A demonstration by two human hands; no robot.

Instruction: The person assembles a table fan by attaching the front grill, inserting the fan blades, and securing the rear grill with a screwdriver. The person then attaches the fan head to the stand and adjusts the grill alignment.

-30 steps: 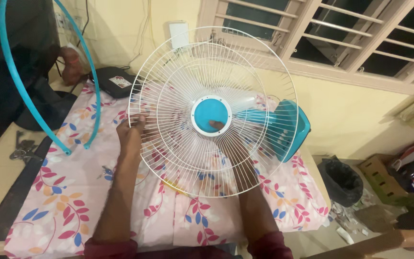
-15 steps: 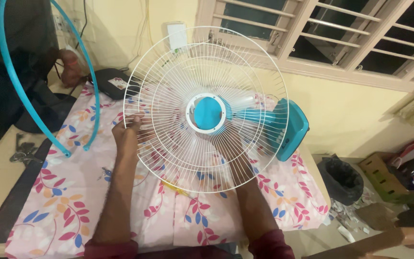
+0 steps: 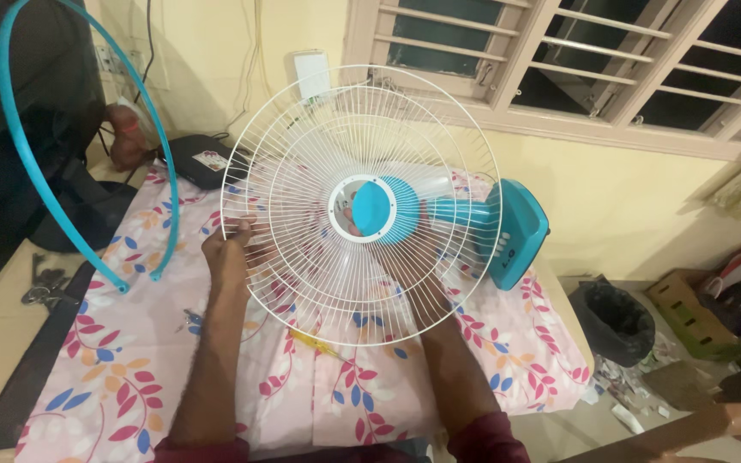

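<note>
A round white wire fan guard (image 3: 319, 129) stands upright over the table. My left hand (image 3: 226, 249) grips its left rim. Behind the wires my right hand (image 3: 392, 253) reaches up to the centre ring, where fingertips show next to the blue motor hub (image 3: 376, 208); its grip is hidden by the grille. The fan's teal base (image 3: 516, 231) lies on its side behind the guard, at the right. All of this sits over a pink floral cloth (image 3: 105, 360).
A blue hoop (image 3: 119, 285) stands on the cloth at the left, with another person's hand (image 3: 126, 129) behind it. A black box (image 3: 199, 159), keys (image 3: 45, 287) and a yellow screwdriver (image 3: 310, 341) lie on the table. A black bin (image 3: 615, 321) and a cardboard box (image 3: 683, 313) stand on the floor at the right.
The guard has tilted and shifted a little left, so its centre ring now sits left of the blue hub. My left hand stayed on the rim.
</note>
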